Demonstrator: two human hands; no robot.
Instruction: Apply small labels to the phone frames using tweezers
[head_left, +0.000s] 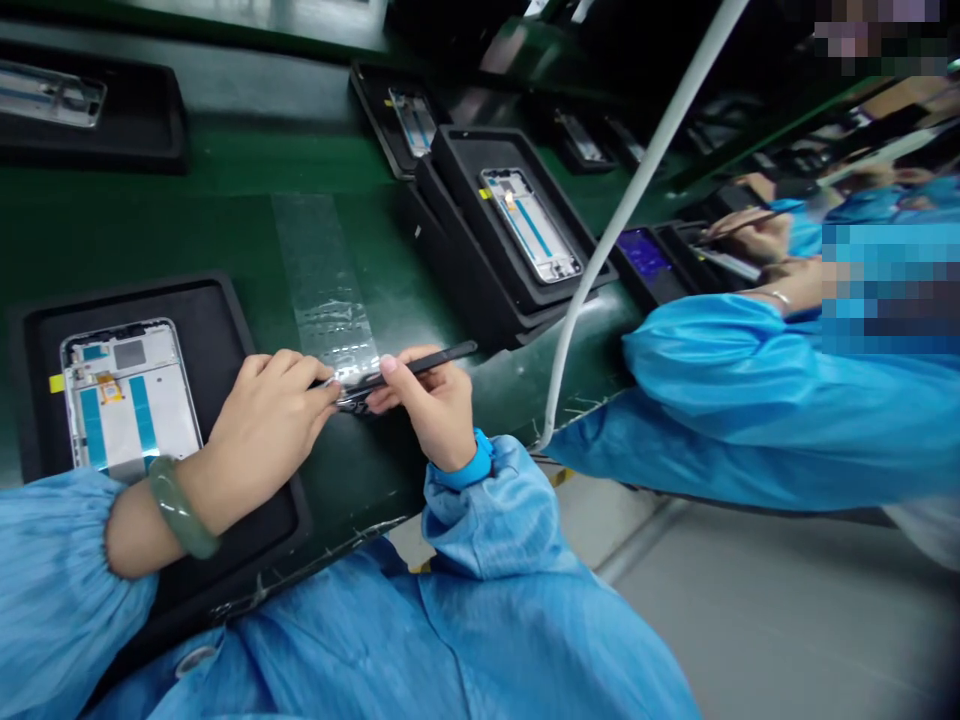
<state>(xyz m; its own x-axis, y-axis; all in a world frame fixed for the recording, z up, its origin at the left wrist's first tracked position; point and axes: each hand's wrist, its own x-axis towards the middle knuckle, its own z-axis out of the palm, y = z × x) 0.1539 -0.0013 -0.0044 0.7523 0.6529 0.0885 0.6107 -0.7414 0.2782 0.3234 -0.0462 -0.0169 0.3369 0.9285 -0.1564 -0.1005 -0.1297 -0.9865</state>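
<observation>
My right hand [424, 405] grips black anti-static tweezers [420, 365], whose tips point left toward my left hand [270, 430]. The fingertips of my left hand pinch a small dark and silver part [354, 397] against those tips. The fingers partly hide this part, so its exact kind is unclear. Just left of my left hand, an open phone frame [131, 400] with blue strips and a yellow tag lies in a black tray [259, 510]. My left wrist rests above the tray's lower edge.
A clear plastic sheet [324, 280] lies on the green workbench [180, 225]. Black trays hold more phone frames, one [531, 225] close beyond my right hand. A white cable [634, 210] crosses the view. A co-worker's blue sleeves [750, 390] reach in from the right.
</observation>
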